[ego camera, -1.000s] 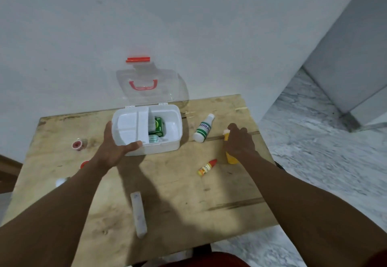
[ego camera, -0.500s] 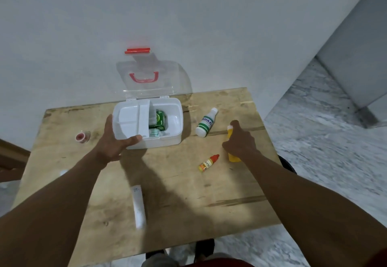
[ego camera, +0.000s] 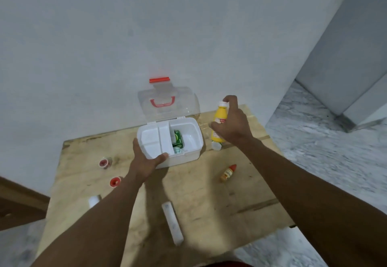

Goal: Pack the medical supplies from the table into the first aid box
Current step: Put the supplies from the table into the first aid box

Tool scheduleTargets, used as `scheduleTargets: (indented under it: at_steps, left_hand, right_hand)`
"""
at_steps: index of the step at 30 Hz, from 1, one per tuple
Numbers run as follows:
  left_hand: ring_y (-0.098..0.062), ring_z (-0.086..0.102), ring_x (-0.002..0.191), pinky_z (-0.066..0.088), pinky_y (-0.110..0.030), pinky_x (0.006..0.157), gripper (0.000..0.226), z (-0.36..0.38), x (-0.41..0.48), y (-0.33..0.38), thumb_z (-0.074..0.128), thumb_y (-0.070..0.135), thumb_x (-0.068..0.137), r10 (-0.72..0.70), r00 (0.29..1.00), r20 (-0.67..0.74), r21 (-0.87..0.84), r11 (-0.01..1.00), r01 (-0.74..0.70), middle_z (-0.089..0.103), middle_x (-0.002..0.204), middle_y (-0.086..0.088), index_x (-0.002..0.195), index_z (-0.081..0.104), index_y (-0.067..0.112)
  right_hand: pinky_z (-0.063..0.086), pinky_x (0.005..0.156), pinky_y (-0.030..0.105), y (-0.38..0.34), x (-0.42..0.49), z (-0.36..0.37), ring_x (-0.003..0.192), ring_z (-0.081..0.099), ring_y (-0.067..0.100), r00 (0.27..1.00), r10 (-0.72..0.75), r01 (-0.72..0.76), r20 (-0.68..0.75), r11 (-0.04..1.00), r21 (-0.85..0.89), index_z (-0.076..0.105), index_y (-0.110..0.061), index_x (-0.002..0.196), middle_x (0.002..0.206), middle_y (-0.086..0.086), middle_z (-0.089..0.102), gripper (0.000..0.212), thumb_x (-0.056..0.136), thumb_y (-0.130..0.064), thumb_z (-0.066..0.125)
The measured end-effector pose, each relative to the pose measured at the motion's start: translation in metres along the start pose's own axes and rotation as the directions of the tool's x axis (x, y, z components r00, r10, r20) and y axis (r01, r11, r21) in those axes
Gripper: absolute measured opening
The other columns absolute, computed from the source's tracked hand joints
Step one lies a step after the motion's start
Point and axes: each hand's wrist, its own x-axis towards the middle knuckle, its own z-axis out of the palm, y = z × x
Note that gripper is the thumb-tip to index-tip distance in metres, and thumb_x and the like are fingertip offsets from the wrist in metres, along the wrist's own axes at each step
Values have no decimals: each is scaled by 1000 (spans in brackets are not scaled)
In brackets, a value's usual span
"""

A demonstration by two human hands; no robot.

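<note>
While the left hand (ego camera: 146, 160) clamps the near-left corner of the first aid box (ego camera: 189, 132), thumb on the front rim and fingers wrapped round the left wall, the right hand (ego camera: 232, 124) holds a yellow bottle (ego camera: 219, 118) upright above the table, just right of the box, fingers curled round its body and one fingertip near the white cap.

Box: white, clear lid (ego camera: 167, 103) standing open against the wall, red handle on it. Left side carries a white tray insert; right compartment holds a green packet (ego camera: 178, 138) against the divider, the rest of that compartment bare.

Table (ego camera: 209, 193): wooden, back edge near the wall, right and front edges open to the marble floor (ego camera: 314, 151).

Loose items on the table:
- small orange dropper bottle (ego camera: 228, 172), red cap, lying right of centre, well apart from the box;
- long white tube (ego camera: 172, 222), lying near the front edge;
- two small red-topped round items (ego camera: 105, 162), (ego camera: 115, 182), left of the box;
- white item (ego camera: 93, 200), partly hidden by the left forearm;
- white bottle base (ego camera: 216, 145), mostly hidden beneath the right hand.
</note>
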Motion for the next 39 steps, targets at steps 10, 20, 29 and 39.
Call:
scheduleTargets:
  at_steps: [10,20,29,39]
  left_hand:
    - [-33,43,131,40,-45,105,121,-2,0,-1,85,36,64,6,1000,24,-32,999,-5,39,146,-5,152,3,23]
    - [-8,53,109,50,-29,84,108,0,4,-7,79,41,61,101,995,7,-45,994,-100,46,121,24,146,14,28]
    - [20,49,105,48,-3,72,90,0,6,-3,79,31,69,186,983,13,-76,980,-184,46,117,32,138,23,23]
    - [6,53,106,50,-12,73,96,0,7,-7,78,42,66,147,989,1,-59,987,-146,46,119,30,141,18,34]
  right_hand:
    - [37,66,29,-42,-7,49,75,55,24,986,-158,160,56,987,-31,33,-33,119,91,5,58,63,73,-23,75]
    - [49,75,38,-18,13,106,86,64,38,980,-162,177,116,976,-126,40,-16,123,97,14,66,63,73,-13,79]
    - [54,74,47,-1,28,135,88,64,39,967,-174,224,186,928,-297,33,-18,114,98,13,61,48,82,-3,64]
    - [54,60,44,6,30,139,80,61,35,957,-263,289,120,866,-408,46,-8,107,93,16,59,53,67,11,74]
